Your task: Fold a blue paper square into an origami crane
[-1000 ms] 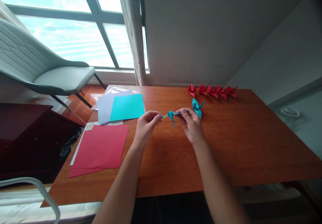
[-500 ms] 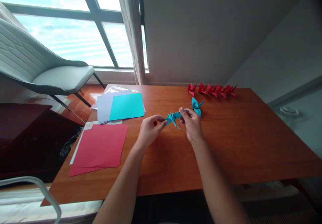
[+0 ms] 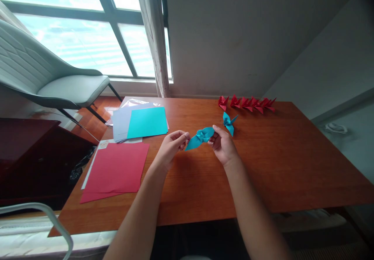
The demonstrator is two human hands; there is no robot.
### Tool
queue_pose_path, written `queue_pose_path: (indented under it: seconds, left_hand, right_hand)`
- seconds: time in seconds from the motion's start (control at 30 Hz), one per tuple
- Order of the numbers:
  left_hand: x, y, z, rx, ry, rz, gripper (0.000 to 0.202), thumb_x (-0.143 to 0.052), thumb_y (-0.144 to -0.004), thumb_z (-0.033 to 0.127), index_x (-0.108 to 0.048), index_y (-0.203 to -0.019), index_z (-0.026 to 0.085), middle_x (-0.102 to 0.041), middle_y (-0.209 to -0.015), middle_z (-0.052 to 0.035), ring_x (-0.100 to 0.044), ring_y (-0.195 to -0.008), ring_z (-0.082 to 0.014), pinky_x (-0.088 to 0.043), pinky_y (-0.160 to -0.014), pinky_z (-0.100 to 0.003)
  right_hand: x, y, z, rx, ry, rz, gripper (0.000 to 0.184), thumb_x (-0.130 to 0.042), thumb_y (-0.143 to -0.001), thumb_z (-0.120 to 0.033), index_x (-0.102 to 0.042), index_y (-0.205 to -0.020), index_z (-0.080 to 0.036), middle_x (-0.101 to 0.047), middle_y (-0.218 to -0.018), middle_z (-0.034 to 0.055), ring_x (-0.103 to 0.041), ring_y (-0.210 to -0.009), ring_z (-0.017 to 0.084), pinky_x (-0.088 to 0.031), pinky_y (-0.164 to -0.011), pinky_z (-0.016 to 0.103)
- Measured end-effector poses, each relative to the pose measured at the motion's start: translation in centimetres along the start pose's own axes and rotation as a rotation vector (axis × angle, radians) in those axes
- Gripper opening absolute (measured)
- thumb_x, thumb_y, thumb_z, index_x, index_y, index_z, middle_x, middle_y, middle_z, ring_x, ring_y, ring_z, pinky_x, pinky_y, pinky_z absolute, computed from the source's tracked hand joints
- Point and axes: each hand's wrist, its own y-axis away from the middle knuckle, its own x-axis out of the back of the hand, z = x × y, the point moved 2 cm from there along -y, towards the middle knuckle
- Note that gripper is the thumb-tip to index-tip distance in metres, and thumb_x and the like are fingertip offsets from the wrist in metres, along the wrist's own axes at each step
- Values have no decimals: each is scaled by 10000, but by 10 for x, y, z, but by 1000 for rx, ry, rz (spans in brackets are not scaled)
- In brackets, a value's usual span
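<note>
A blue origami crane (image 3: pixel 201 136) is stretched between my two hands above the table, its wings spread to left and right. My left hand (image 3: pixel 173 145) pinches near the left wing, thumb against fingers. At the opposite wing, my right hand (image 3: pixel 223 145) grips the tip between thumb and fingers. Just beyond my right hand, a second blue origami crane (image 3: pixel 228 123) sits on the wooden table (image 3: pixel 263 166). Farther back stands a row of several red origami cranes (image 3: pixel 253 104).
To the left lie red paper sheets (image 3: pixel 117 168) and, behind them, blue sheets (image 3: pixel 148 122) over pale lilac paper (image 3: pixel 120 125). A grey chair (image 3: pixel 73 88) stands beyond the table's left end, by the window (image 3: pixel 82 46). A wall (image 3: pixel 216 38) rises behind the table.
The crane in my hands has turned and opened out, so its wings now lie spread and its upper face shows. My left hand has shifted slightly left. The other cranes have stayed put.
</note>
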Motion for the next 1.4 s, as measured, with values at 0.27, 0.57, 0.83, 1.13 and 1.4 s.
queue_pose_path:
  seconds: [0.27,0.57,0.83,1.13,1.4]
  left_hand:
    - [-4,3,4,-34,-117,-23,386,-760,-762,538,-658,-719,168,-555,-693,1,-454,-651,-115,-356,-579,-211]
    - [-2,1,2,-23,-22,-11,343,-823,-720,460,-671,-698,153,-562,-645,8,-446,-590,-94,-332,-553,-218]
    - [4,-3,-1,36,264,71,393,-883,-647,450,-631,-759,170,-535,-654,40,-507,-573,-65,-396,-541,-180]
    - [6,-4,-3,64,288,109,372,-891,-643,406,-631,-740,158,-542,-622,43,-504,-544,-50,-401,-518,-155]
    - [5,-4,-4,86,326,96,356,-900,-649,379,-650,-764,153,-558,-629,44,-514,-548,-42,-415,-522,-137]
  right_hand:
    - [-3,2,4,-23,-75,60,265,-837,-689,-354,-622,-733,-204,-693,-624,-33,-624,-517,97,-450,-419,167]
    - [-7,6,1,32,19,16,299,-844,-683,-418,-651,-749,-199,-712,-664,-17,-649,-557,106,-469,-445,173]
    - [-4,4,3,-51,-41,-18,228,-814,-683,-350,-657,-767,-209,-711,-652,-15,-650,-564,123,-470,-446,190]
    - [-7,8,-1,63,100,13,258,-830,-655,-368,-710,-822,-212,-697,-665,-33,-622,-568,97,-448,-488,181]
    - [-8,9,-1,23,135,-36,285,-843,-656,-390,-723,-838,-206,-710,-707,-31,-620,-584,95,-440,-496,181]
